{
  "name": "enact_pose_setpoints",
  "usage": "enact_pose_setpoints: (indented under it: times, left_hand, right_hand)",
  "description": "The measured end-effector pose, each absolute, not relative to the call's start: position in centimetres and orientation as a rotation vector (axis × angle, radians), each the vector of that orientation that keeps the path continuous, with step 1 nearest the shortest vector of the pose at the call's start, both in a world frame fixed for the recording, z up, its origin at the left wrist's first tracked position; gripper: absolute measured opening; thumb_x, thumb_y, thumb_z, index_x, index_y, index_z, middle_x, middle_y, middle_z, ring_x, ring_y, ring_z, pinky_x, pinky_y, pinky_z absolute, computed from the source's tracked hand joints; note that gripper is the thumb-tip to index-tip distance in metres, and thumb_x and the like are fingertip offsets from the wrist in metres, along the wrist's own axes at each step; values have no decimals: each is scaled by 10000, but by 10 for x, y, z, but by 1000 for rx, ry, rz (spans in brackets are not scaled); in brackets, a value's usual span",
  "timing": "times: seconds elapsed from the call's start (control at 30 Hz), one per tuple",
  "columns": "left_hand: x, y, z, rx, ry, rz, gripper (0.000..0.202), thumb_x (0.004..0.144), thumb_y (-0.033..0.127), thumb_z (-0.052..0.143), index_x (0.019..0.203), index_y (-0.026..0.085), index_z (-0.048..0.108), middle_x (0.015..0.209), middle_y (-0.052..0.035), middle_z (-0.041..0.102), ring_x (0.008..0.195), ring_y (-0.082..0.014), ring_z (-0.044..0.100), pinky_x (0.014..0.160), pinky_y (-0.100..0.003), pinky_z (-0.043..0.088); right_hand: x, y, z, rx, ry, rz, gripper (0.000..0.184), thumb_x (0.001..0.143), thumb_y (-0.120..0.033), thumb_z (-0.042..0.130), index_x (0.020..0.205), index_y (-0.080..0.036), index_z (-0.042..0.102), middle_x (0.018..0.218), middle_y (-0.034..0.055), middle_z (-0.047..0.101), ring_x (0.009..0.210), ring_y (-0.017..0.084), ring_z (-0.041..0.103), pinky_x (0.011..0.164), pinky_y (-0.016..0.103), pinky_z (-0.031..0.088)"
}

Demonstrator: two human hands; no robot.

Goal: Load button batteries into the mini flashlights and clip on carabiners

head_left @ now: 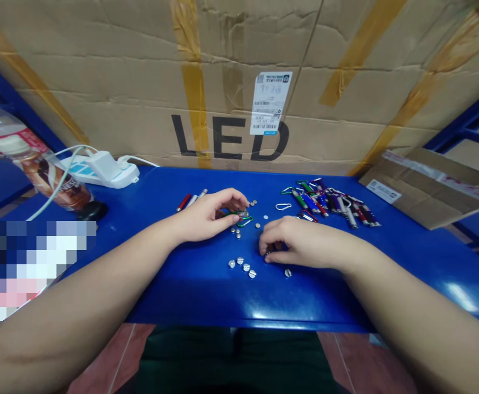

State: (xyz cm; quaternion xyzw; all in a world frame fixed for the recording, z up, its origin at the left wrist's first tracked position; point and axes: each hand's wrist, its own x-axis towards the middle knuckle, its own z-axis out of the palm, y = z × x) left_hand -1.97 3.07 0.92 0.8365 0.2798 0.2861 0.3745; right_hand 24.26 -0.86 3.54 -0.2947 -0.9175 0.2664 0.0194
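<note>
My left hand (217, 214) is curled around a small green keychain flashlight (243, 214), mostly hidden by the fingers; its silvery end and green carabiner (245, 222) show at the fingertips. My right hand (286, 241) is low over the table, thumb and fingers pinched together at the surface. A tiny dark or metallic bit shows at those fingertips, too small to name. Between and in front of the hands lie several slotted silver caps (246, 267), with another cap (288, 272) below my right hand. Several button cells (238, 233) lie below my left fingertips.
A pile of colored keychain flashlights (333, 202) lies at the right, beside a loose silver carabiner (283, 207). Red and silver tubes (184, 202) lie behind my left wrist. A power strip (108, 172), a bottle (54, 180) and a small carton (432, 189) flank the blue table (206, 301).
</note>
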Motion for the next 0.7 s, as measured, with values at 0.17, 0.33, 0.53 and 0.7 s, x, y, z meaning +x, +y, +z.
enact_pose_setpoints:
  times: [0.17, 0.33, 0.53, 0.7]
  left_hand:
    - [-19, 32, 6, 1980, 657, 732, 304, 930, 228, 686, 1219, 189, 600, 1180, -101, 681, 1115, -212, 681, 881, -325, 599]
    - [-15, 32, 4, 1911, 582, 740, 290, 924, 249, 706, 1185, 165, 615, 1154, -111, 702, 1064, -207, 700, 895, -347, 599]
    - [-13, 29, 9, 1920, 620, 714, 232, 970, 311, 651, 1130, 143, 641, 936, -64, 721, 809, -157, 687, 778, -314, 584]
    - [-11, 29, 11, 1847, 674, 721, 303, 964, 399, 660, 1113, 135, 660, 894, -57, 713, 703, -125, 626, 664, -262, 536]
  right_hand:
    - [240, -3, 27, -934, -2318, 766, 91, 906, -271, 745, 926, -184, 734, 873, 40, 749, 768, 169, 694, 746, 300, 549]
    - [232, 0, 13, -844, -2000, 837, 148, 875, -305, 781, 942, -189, 718, 898, 48, 746, 783, 179, 727, 765, 321, 603]
    - [227, 2, 7, -775, -2000, 672, 88, 884, -266, 771, 935, -201, 742, 933, 69, 729, 822, 191, 737, 764, 341, 637]
    - [227, 4, 9, -676, -2061, 387, 43, 901, -193, 744, 863, -209, 733, 934, 69, 748, 857, 189, 736, 786, 336, 624]
